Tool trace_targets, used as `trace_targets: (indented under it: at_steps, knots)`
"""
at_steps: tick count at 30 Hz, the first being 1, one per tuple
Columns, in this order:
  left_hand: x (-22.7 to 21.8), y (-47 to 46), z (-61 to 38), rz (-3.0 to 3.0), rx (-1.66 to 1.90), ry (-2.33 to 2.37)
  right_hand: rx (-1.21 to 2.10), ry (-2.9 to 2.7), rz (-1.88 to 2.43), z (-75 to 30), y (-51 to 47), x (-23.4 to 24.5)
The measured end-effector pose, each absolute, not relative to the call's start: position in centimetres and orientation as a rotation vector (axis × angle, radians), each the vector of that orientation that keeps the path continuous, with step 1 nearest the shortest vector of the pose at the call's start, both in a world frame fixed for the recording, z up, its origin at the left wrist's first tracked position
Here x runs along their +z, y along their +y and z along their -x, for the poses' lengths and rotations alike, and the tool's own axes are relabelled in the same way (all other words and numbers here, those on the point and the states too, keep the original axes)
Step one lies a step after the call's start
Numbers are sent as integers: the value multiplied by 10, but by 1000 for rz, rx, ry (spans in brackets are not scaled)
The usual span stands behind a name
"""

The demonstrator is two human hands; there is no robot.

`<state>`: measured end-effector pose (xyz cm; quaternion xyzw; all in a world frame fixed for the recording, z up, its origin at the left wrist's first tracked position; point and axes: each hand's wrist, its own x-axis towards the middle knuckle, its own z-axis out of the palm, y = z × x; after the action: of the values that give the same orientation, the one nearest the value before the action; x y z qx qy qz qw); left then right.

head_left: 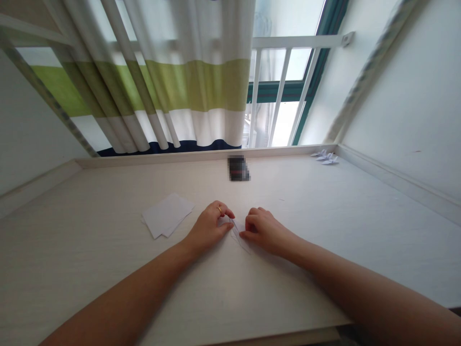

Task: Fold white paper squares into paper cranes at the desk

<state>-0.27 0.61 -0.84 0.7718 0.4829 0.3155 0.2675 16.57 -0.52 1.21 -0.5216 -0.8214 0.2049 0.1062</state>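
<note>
A pale wood-grained tabletop (324, 230) is seen, with a dark rectangular object (238, 168) laid at its far edge. Nearer and left of that object, white square paper sheets (167, 215) are stacked. Directly nearer than it, a small folded white paper piece (238, 232) is laid, and well to its right, small white folded paper cranes (326, 157) are gathered.

Daylight floods through the window (277, 19) at upper centre, blown out white. Soft, even light on the desk (324, 216); faint shadows under left hand (209, 228) and right hand (264, 230), and the folded paper (238, 230) between them nearly washes out. Wide-angle stretch bends lines at the edges.
</note>
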Motion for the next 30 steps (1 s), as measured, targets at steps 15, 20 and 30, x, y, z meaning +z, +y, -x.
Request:
trace_targets:
  at_steps: [15,20,30]
  knots:
    - [-2,-11,-4,-2095,641,1322,622,-2327,1659,-168,-3,12]
    - [-4,-11,-4,-2178,661,1262,532,-2412,1693,-169,-1,9]
    - [-4,3,7,-2248,641,1073,756,-2590,1241,-171,-10,20]
